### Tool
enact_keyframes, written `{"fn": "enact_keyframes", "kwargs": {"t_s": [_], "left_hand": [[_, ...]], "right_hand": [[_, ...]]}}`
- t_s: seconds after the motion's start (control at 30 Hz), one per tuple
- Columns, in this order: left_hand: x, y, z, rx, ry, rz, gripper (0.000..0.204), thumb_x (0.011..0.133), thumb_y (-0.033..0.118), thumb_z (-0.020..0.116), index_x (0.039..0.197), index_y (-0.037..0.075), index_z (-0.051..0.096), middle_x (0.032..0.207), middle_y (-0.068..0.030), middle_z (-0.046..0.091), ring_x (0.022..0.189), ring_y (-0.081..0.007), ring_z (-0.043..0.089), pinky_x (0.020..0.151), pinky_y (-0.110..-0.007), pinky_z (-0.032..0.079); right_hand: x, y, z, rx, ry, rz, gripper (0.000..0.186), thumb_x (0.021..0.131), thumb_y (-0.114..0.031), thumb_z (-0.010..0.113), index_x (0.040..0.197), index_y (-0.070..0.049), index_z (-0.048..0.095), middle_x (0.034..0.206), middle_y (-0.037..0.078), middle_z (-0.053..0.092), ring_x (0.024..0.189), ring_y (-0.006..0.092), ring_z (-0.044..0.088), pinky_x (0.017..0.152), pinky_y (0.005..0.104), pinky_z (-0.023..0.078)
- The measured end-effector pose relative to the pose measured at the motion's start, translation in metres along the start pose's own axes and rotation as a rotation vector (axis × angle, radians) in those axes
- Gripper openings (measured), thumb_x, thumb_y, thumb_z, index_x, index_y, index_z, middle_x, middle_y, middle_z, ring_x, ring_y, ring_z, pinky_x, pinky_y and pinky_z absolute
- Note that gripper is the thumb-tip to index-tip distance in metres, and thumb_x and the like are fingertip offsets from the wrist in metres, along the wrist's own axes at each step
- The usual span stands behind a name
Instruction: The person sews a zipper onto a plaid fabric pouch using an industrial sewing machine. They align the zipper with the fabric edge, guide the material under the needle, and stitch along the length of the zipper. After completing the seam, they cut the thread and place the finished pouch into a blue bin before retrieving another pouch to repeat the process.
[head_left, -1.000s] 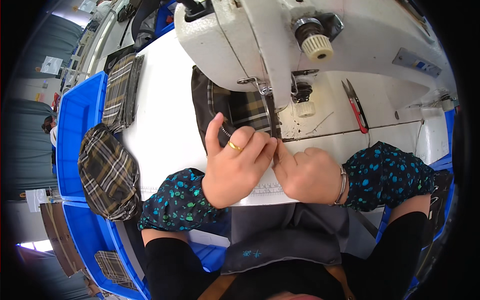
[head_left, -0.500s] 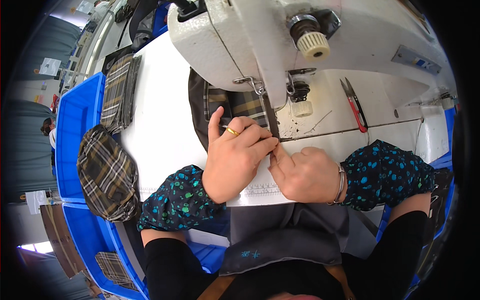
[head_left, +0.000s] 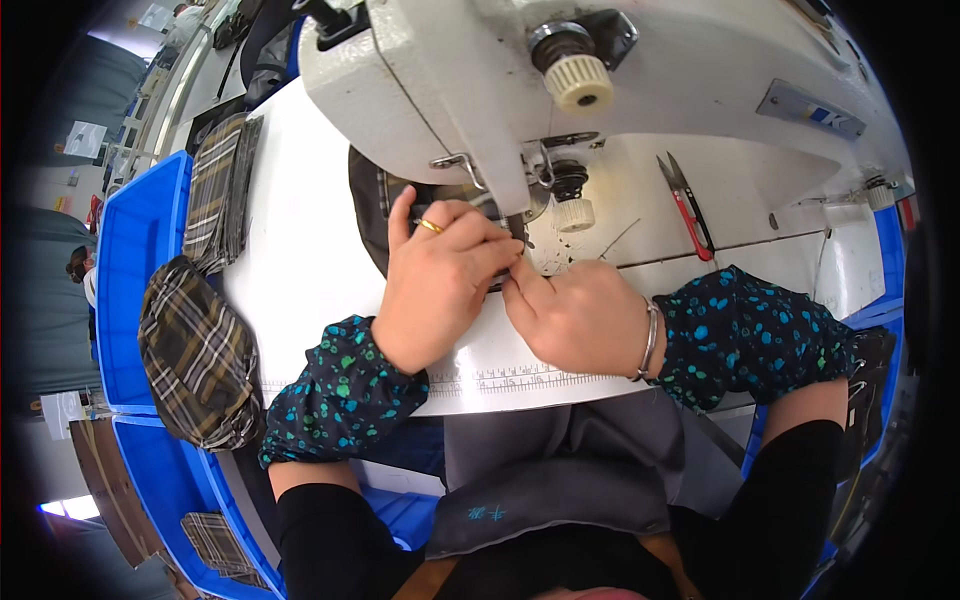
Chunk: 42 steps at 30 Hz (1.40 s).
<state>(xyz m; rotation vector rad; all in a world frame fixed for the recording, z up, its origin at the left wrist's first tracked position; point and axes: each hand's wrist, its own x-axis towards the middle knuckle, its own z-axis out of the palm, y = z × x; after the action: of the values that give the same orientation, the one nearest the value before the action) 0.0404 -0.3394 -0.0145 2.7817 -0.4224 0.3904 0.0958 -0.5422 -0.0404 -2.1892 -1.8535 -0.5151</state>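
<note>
Under the head of a white sewing machine (head_left: 440, 110) lies a dark fabric piece (head_left: 368, 215) with a plaid panel, partly hidden by my hands. My left hand (head_left: 435, 280), wearing a gold ring, rests over it, little finger raised and the other fingertips closed at the edge near the needle area. Fingertips almost touching the left ones, my right hand (head_left: 585, 318) pinches the same edge just in front of the presser foot. The fingers cover most of that edge and the zipper along it.
Red-handled thread snips (head_left: 690, 210) lie on the right of the white table (head_left: 300, 290). On the left are a stack of plaid pieces (head_left: 215, 190), a plaid pouch-like piece (head_left: 195, 355) and blue bins (head_left: 125, 340). A printed ruler (head_left: 510, 380) runs along the front edge.
The whole view has shifted, so the machine and table sit further left. My hands stay together at the fabric edge, closer to the needle area, and now cover the zipper teeth seen earlier.
</note>
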Motion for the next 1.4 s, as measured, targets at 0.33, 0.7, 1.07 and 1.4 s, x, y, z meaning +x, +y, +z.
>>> {"fn": "enact_keyframes", "kwargs": {"t_s": [0.33,0.7,1.07,1.4], "left_hand": [[0.017,-0.013,0.005,0.106,0.095,0.059,0.023,0.078,0.007,0.076,0.099,0.014,0.08,0.107,0.0027,0.073,0.107,-0.0255,0.064,0.097,-0.048,0.038],[0.0,-0.009,0.006,0.258,0.146,0.104,0.027,0.08,0.02,0.07,0.105,0.014,0.078,0.109,0.0025,0.069,0.12,-0.0247,0.061,0.111,-0.057,0.041],[0.003,-0.013,0.008,0.18,0.12,0.087,0.033,0.076,0.011,0.072,0.109,0.014,0.079,0.109,0.0006,0.071,0.117,-0.0274,0.062,0.102,-0.05,0.047],[0.007,-0.006,-0.001,0.125,-0.01,0.026,0.04,0.073,0.01,0.076,0.113,0.01,0.078,0.114,-0.0019,0.072,0.11,-0.0262,0.064,0.096,-0.039,0.053]], "right_hand": [[0.011,0.016,0.014,0.085,0.155,0.065,0.022,0.078,-0.013,0.069,0.089,0.005,0.07,0.085,0.016,0.072,0.054,0.0185,0.068,0.045,0.033,0.05],[0.009,0.018,0.014,0.071,0.16,0.059,0.02,0.079,-0.015,0.069,0.089,0.002,0.07,0.093,0.016,0.074,0.059,0.0172,0.069,0.05,0.0329,0.052],[0.009,0.017,0.012,0.073,0.143,0.041,0.023,0.079,-0.015,0.069,0.095,0.002,0.07,0.1,0.015,0.073,0.055,0.015,0.064,0.049,0.0321,0.052],[0.011,0.019,0.012,0.038,0.155,0.056,0.016,0.079,-0.015,0.069,0.088,-0.002,0.067,0.092,0.01,0.07,0.053,0.0147,0.064,0.047,0.0324,0.05]]}}
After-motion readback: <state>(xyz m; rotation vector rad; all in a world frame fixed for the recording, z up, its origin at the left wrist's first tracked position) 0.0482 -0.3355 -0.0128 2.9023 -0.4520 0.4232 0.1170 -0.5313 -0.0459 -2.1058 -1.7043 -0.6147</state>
